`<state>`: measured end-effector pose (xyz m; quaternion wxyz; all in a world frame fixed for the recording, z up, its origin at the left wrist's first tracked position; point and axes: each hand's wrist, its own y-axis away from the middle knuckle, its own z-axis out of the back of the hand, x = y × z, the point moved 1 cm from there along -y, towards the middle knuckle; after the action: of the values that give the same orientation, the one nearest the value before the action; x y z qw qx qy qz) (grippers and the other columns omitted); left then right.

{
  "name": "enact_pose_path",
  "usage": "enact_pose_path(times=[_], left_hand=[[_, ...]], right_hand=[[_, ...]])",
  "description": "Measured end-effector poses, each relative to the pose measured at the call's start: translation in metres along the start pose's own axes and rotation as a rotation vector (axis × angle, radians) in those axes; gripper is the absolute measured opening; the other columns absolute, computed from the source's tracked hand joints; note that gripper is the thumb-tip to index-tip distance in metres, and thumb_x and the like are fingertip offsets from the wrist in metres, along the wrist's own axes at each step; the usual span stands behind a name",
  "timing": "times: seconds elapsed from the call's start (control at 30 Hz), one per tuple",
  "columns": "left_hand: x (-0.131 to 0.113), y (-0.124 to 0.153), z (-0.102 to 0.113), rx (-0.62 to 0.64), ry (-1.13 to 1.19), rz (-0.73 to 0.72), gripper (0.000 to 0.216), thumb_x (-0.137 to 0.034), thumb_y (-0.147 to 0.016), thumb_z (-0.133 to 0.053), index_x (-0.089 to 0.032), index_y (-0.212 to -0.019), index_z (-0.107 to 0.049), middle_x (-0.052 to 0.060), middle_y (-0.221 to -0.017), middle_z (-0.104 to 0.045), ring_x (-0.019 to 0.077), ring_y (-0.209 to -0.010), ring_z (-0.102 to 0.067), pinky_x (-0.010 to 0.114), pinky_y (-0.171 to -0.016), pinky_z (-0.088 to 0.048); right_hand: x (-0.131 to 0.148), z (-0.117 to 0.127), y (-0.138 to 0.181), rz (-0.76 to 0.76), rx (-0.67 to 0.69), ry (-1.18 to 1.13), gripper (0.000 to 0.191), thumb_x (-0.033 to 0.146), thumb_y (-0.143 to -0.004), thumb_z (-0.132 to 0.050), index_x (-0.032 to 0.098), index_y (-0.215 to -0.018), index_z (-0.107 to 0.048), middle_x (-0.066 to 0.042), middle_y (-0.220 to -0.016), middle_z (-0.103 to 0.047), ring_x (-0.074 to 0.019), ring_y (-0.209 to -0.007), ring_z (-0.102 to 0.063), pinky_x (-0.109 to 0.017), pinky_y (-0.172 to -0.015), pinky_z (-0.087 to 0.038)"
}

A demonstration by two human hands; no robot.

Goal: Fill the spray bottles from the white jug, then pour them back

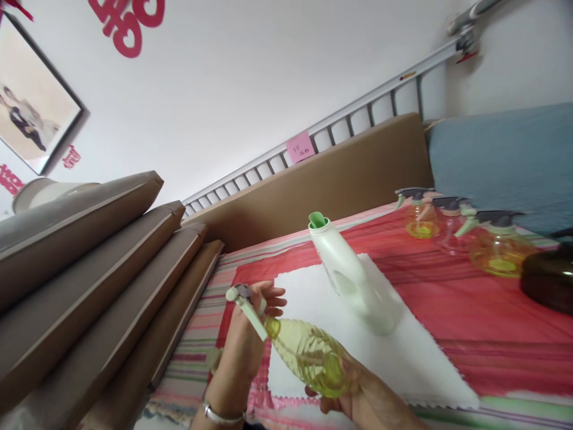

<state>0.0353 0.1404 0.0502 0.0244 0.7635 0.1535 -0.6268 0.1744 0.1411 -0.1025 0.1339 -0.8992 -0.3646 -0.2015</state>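
Note:
My right hand [367, 394] grips the base of a yellow, see-through spray bottle [308, 355] with a ribbed body. The bottle lies tilted, its pale green and grey trigger head [245, 304] pointing to the upper left. My left hand [271, 298] is at the trigger head, its fingers stretched out and apart, its thumb partly hidden. Whether it touches the head is hard to tell. A pale green jug [353, 278] with a green spout stands just beyond the bottle, on a white scallop-edged sheet [430, 364].
Several spray bottles [499, 254] stand at the right on the red cloth [430, 280], near a dark round vessel [548, 280]. Grey-brown cushioned panels [111, 239] lean at the left. Behind the cloth are a brown board [322, 179] and a white radiator [358, 113] bearing a pink note [299, 147].

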Motion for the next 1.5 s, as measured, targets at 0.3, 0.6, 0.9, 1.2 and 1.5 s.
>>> enact_pose_path(times=[0.3, 0.6, 0.9, 1.2, 1.5], left_hand=[[0.023, 0.0, -0.004, 0.009, 0.08, 0.074, 0.038, -0.051, -0.068, -0.069, -0.015, -0.082, -0.067, 0.009, -0.081, -0.072, 0.0245, -0.08, -0.067, 0.04, -0.083, -0.046], [0.026, 0.005, -0.01, -0.042, 0.084, 0.085, 0.026, -0.04, -0.071, -0.067, -0.016, -0.065, -0.061, 0.008, -0.072, -0.072, 0.0228, -0.071, -0.066, 0.036, -0.071, -0.048], [0.025, 0.005, -0.004, -0.057, 0.029, 0.013, 0.03, -0.043, -0.077, -0.061, -0.015, -0.067, -0.061, 0.006, -0.068, -0.07, 0.0196, -0.066, -0.064, 0.031, -0.065, -0.048], [0.033, 0.003, -0.001, -0.108, 0.014, -0.027, 0.033, -0.046, -0.077, -0.059, -0.014, -0.07, -0.062, 0.008, -0.072, -0.07, 0.0219, -0.072, -0.066, 0.034, -0.07, -0.049], [0.037, 0.008, -0.003, -0.103, 0.05, -0.018, 0.029, -0.042, -0.077, -0.061, -0.018, -0.062, -0.053, 0.001, -0.059, -0.064, 0.0225, -0.069, -0.066, 0.036, -0.07, -0.05]], right_hand=[[0.007, -0.003, 0.0, 0.041, 0.011, -0.013, 0.046, 0.044, -0.081, -0.06, 0.022, -0.12, -0.05, -0.01, -0.109, -0.065, -0.0233, -0.083, -0.065, -0.03, -0.064, -0.048], [0.007, -0.012, 0.001, -0.084, -0.101, -0.024, 0.055, 0.058, -0.084, -0.047, 0.015, -0.117, -0.049, -0.01, -0.088, -0.069, -0.019, -0.064, -0.067, -0.022, -0.047, -0.05], [0.005, -0.016, 0.0, -0.202, -0.108, -0.026, 0.058, 0.065, -0.083, -0.04, 0.017, -0.115, -0.047, -0.003, -0.069, -0.066, -0.0097, -0.039, -0.056, -0.017, -0.035, -0.043], [0.007, -0.018, 0.002, 0.058, -0.087, 0.138, 0.051, 0.054, -0.082, -0.054, 0.021, -0.119, -0.04, -0.001, -0.077, -0.062, -0.0109, -0.052, -0.058, -0.02, -0.044, -0.047], [0.002, -0.012, 0.004, -0.239, -0.007, -0.015, 0.068, 0.072, -0.08, -0.037, 0.015, -0.116, -0.049, -0.002, -0.07, -0.064, -0.0078, -0.037, -0.055, -0.016, -0.035, -0.043]])
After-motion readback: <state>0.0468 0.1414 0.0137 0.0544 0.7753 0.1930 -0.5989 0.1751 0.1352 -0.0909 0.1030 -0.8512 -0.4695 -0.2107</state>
